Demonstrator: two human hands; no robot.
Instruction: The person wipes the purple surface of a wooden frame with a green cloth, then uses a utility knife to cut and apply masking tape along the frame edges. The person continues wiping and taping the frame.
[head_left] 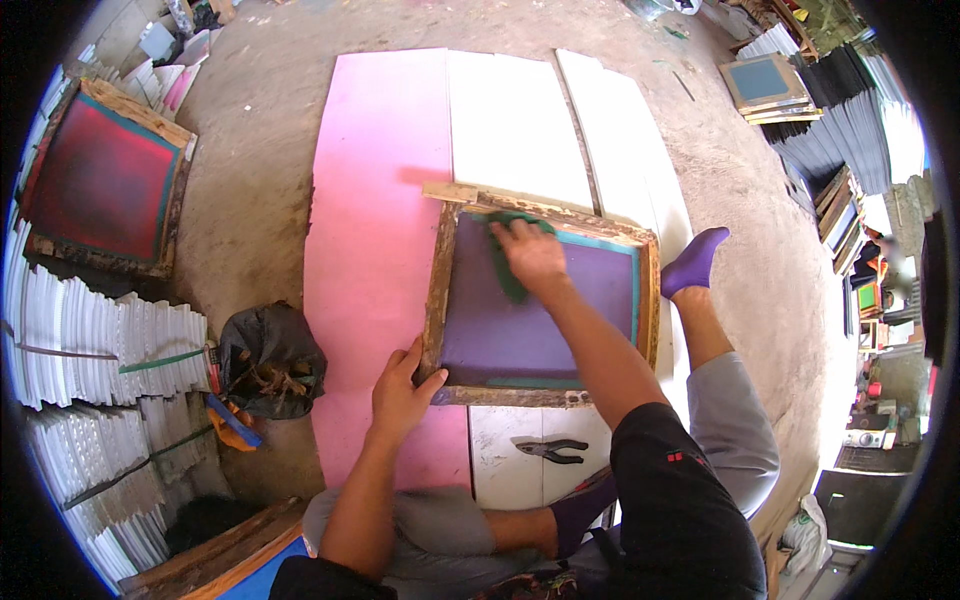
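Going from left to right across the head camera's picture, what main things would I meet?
Red-centred framed screen leaning at the far left, black plastic bag, left hand, right hand on a green cloth, outstretched purple-socked foot, white bag at lower right.

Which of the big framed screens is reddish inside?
The far-left screen, leaning beside the white stacks; the purple screen lies under the right hand.
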